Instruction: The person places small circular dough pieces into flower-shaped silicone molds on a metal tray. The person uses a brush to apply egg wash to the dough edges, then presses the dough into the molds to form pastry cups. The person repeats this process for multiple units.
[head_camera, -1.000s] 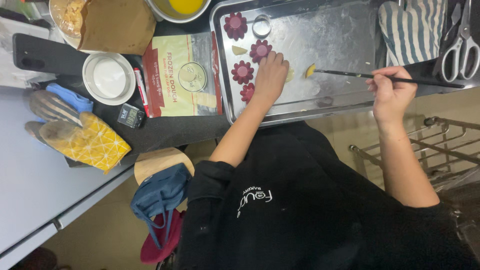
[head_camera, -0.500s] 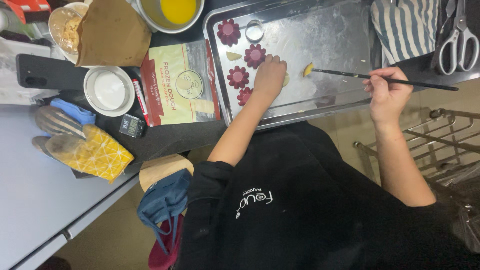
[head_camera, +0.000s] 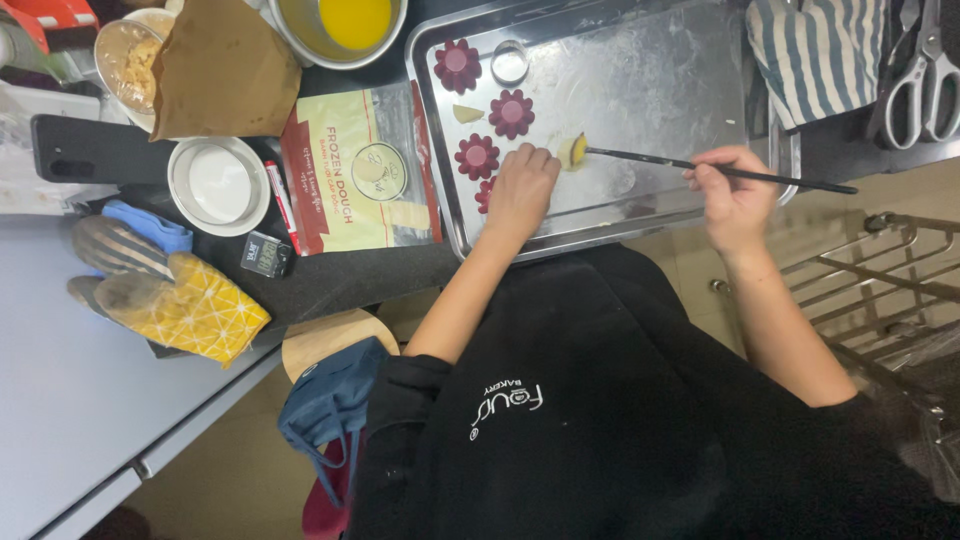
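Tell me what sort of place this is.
Most likely a bakery or pastry kitchen: a metal baking tray carries dark red fluted moulds, the right hand holds a thin brush at a small dough piece, and oven mitts lie nearby.
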